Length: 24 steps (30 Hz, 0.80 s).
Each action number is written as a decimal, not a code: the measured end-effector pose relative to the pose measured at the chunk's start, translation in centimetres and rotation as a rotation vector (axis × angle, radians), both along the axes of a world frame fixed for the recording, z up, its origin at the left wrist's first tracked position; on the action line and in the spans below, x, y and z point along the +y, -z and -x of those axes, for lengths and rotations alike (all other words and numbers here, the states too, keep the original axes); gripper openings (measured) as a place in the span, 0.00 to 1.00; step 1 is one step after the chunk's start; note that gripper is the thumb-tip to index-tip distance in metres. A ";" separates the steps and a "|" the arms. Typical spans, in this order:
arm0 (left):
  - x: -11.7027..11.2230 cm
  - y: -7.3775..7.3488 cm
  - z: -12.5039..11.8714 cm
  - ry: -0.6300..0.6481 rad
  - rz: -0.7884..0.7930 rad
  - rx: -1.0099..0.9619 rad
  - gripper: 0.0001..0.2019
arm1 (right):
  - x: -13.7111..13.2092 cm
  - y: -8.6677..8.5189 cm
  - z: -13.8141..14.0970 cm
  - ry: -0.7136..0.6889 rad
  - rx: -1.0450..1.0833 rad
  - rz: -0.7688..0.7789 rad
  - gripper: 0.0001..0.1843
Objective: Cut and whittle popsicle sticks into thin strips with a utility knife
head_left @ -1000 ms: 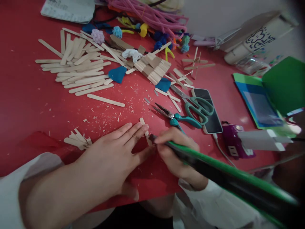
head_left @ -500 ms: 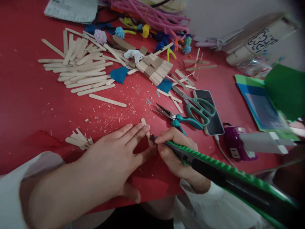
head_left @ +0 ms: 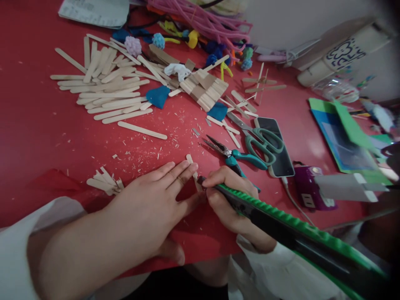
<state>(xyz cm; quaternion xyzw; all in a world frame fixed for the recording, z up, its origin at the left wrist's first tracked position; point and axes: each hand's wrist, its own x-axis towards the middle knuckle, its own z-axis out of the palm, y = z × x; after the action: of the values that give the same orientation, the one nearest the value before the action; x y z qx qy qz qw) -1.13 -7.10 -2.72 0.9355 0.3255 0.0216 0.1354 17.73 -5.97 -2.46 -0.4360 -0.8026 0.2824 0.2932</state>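
My left hand (head_left: 153,200) lies flat with its fingers spread, pressing a wooden popsicle stick (head_left: 189,159) against the red tabletop. Most of that stick is hidden under the fingers. My right hand (head_left: 231,196) is wrapped round a green and black utility knife (head_left: 281,221). Its tip end meets the stick close to my left index finger, and the blade itself is too small to make out. Beside my left wrist sits a small pile of cut stick pieces (head_left: 104,181). Wood shavings are scattered beyond my fingers.
Pliers (head_left: 231,154), scissors (head_left: 262,143) and a phone (head_left: 275,146) lie just past my right hand. Many popsicle sticks (head_left: 106,87) spread at the back left, near pink pipe cleaners (head_left: 203,21). To the right are a purple device (head_left: 312,187) and a green-blue folder (head_left: 334,141).
The green flap at the folder on the right has dropped lower, uncovering things behind it. Both my hands, the knife and the stick stay almost in place.
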 end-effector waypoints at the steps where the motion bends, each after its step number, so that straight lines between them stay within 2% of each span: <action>1: 0.0 0.0 0.0 0.002 0.001 -0.003 0.48 | -0.1 -0.1 0.0 0.005 -0.012 0.006 0.06; 5: 0.0 -0.1 0.1 0.005 0.019 -0.025 0.48 | -0.2 -0.3 0.2 0.032 -0.067 0.017 0.04; 12: 0.1 0.0 -0.1 0.006 0.048 -0.016 0.48 | 0.1 -0.2 1.0 -0.005 -0.062 -0.004 0.06; 19: 0.5 -0.5 0.0 0.044 0.116 0.008 0.46 | 0.5 0.0 1.2 0.022 -0.069 -0.010 0.08; 24: 0.3 -0.5 -0.1 0.016 0.059 -0.004 0.47 | 0.2 -0.1 0.8 0.035 -0.032 0.008 0.07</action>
<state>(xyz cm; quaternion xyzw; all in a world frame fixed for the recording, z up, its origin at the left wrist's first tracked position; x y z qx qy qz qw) -1.03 -6.75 -2.20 0.9336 0.3183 0.0130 0.1639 16.94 -5.73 -2.38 -0.4558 -0.7982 0.2734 0.2835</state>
